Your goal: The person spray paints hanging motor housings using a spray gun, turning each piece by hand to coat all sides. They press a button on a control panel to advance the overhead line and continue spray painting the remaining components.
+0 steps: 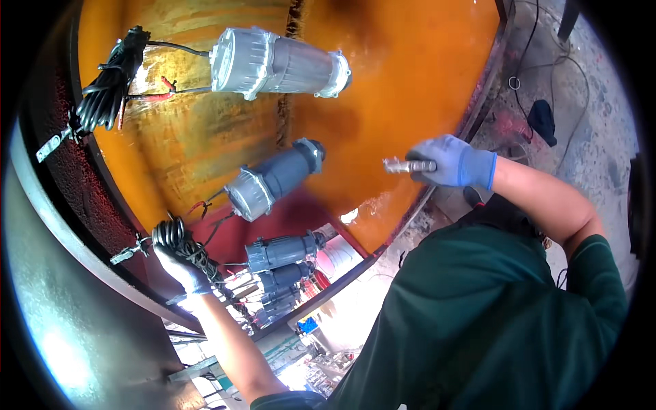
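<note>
My left hand (180,268), in a pale work glove, is closed around a coil of black cable (198,255) at the lower left. The cable leads toward a grey cylindrical motor-like unit (273,179) with a ribbed, lighter end. My right hand (452,161), in a blue-grey glove, grips a short silvery metal tool (410,166) over the orange panel; its exact kind is unclear. Above lies a larger-looking grey cylindrical unit (290,65), wired to a second bundled black cable (116,82). Red-wrapped wire ends (199,206) show beside the middle unit.
Behind the units spreads a glossy orange panel (383,68) with a dark frame edge. Several more grey units (283,251) stand in a row below. A curved grey metal rim (61,225) runs along the left. Loose cables (533,61) lie on the floor at right.
</note>
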`<state>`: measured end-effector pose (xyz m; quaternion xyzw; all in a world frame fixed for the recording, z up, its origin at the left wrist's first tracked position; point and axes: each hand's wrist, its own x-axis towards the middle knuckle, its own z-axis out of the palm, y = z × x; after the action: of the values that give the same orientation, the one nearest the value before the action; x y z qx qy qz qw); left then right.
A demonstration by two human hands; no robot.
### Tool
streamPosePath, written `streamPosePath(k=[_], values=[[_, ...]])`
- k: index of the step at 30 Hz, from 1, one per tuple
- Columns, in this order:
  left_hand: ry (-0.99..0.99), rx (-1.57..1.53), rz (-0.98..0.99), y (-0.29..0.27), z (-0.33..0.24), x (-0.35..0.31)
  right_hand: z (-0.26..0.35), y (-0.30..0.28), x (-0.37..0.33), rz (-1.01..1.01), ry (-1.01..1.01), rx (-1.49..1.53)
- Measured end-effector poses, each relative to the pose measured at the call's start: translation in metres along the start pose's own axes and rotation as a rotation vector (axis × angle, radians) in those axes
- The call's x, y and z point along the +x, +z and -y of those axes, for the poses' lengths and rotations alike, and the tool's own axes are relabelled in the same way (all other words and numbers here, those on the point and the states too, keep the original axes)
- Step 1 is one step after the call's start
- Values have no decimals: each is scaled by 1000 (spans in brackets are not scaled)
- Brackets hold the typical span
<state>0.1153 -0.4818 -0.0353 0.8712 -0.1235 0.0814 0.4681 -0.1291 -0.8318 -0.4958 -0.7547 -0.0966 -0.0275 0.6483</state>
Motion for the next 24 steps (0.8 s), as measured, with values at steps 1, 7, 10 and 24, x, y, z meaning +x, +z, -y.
streamPosePath(k=[1,7,10,24], values=[[16,74,-91,22,-6,-3,8,-5,5,-150,62,54],[-45,225,114,42,-21,17,24,-4,10,78,85,154],[-1,247,266,42,-20,27,35,-4,18,316,175,102],[23,361,73,70,-23,6,83,-36,50,-34,32,356]])
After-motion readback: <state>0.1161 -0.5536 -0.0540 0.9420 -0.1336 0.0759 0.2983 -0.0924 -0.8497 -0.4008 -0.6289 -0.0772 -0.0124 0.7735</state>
